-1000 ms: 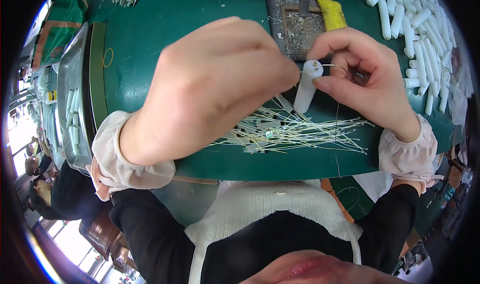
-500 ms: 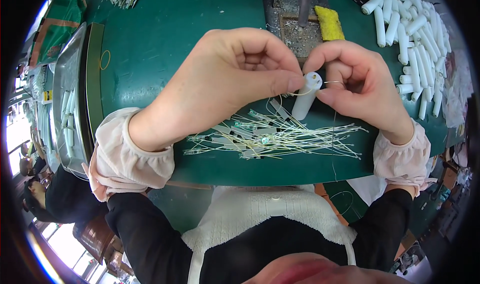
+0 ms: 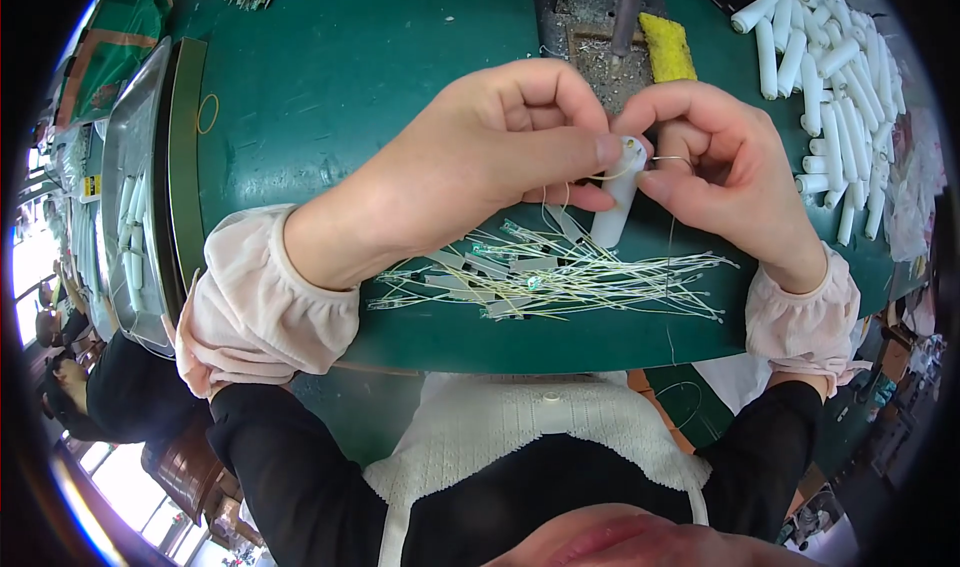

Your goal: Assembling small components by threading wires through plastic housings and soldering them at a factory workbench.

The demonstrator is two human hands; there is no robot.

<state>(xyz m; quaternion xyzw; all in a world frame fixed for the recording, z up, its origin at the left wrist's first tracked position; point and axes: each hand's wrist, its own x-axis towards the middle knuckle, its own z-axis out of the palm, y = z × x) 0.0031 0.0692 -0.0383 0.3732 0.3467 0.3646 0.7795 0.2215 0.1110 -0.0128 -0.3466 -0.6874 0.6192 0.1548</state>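
A white plastic tube (image 3: 612,212) stands tilted between my hands, its capped upper end showing small holes. My left hand (image 3: 530,142) is closed on the tube, thumb against its upper side and lower fingertips beside it. A thin pale lead bends across the tube just under that thumb. My right hand (image 3: 715,167) is closed at the tube's other side, index finger behind the top and thumb near its edge. Fine metallic wire (image 3: 668,158) passes by its curled fingers and hangs below. Beneath lies a bundle of leads with small circuit boards (image 3: 535,279).
A soldering iron (image 3: 627,12) stands over a debris-strewn holder, beside a yellow sponge (image 3: 667,49). Many white tubes (image 3: 845,102) are heaped at the far right. A metal tray (image 3: 150,182) holds more tubes at left. A rubber band (image 3: 208,114) lies on the green table (image 3: 330,57).
My left hand has shifted slightly right, and its lower fingers have come out of their curl to reach beside the tube. The tube's top has moved slightly right; my right hand has barely moved.
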